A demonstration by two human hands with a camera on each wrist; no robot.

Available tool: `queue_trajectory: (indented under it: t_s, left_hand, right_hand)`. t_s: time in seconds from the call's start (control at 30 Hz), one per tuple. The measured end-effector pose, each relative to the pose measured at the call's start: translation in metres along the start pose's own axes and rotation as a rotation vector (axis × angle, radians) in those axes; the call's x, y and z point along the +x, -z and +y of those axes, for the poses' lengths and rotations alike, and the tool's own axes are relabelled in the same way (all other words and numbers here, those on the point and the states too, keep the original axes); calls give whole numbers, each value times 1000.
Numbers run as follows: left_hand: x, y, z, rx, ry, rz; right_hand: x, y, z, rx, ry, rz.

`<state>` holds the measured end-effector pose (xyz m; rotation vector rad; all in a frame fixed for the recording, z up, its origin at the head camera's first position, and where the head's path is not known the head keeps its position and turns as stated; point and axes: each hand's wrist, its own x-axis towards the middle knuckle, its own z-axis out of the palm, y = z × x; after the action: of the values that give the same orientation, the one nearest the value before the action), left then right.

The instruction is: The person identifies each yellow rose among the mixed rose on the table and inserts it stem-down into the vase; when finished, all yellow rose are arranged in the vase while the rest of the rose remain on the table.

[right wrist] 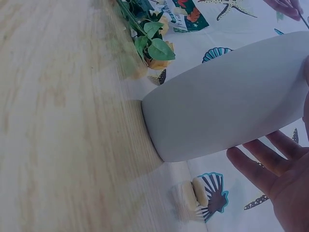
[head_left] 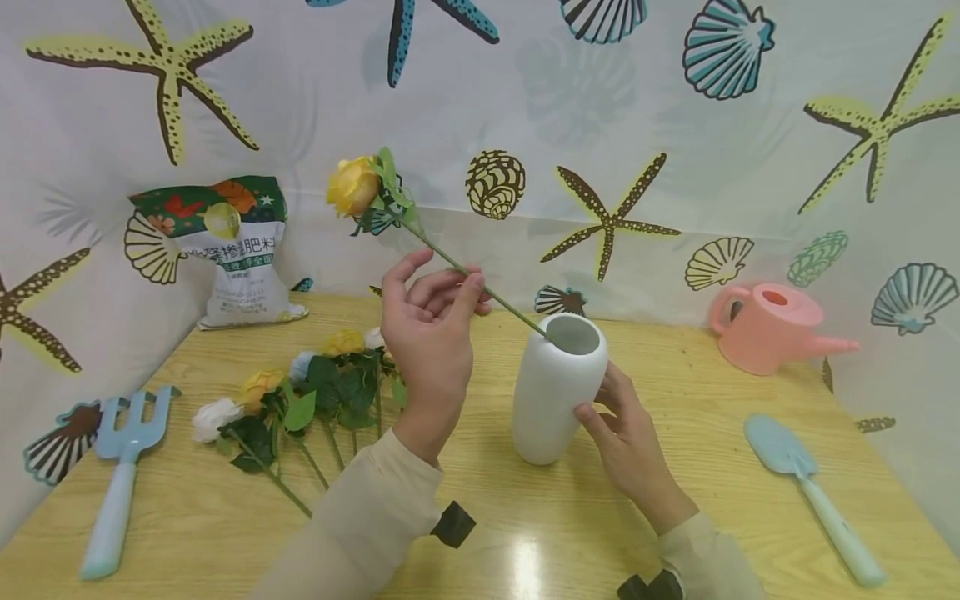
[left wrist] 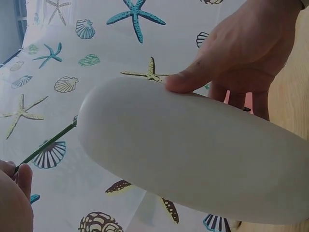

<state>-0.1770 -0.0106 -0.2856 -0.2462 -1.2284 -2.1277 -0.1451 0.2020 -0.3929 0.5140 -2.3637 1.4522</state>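
My left hand (head_left: 433,346) pinches the green stem of a yellow rose (head_left: 354,187) between thumb and fingers. The stem slants down to the right, and its lower end is at the mouth of a white vase (head_left: 551,400). Around the right side of that vase, my right hand (head_left: 633,446) holds it with thumb in front and fingers behind. In the right wrist view the vase's base (right wrist: 153,133) meets the wooden tabletop. The left wrist view shows the vase large, with the stem at its rim.
Several artificial roses (head_left: 300,396) in white, yellow and blue lie left of my left forearm. A blue hand fork (head_left: 120,475) is at far left, a fertilizer bag (head_left: 247,267) behind. On the right are a pink watering can (head_left: 768,329) and a blue trowel (head_left: 813,492).
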Motion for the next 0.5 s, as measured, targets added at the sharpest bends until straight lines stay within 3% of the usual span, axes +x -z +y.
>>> queue_trajectory:
  t_s: [0.23, 0.37, 0.5]
  left_hand:
    - [-6, -6, -13, 47, -1, -76]
    - [-8, -8, -16, 114, -45, -115]
    - [-11, -9, -19, 231, -95, -195]
  right_hand:
    - [-1, 0, -1, -19, -7, 7]
    - [-1, -1, -1, -14, -6, 11]
    - [-1, -1, -2, -11, -10, 9]
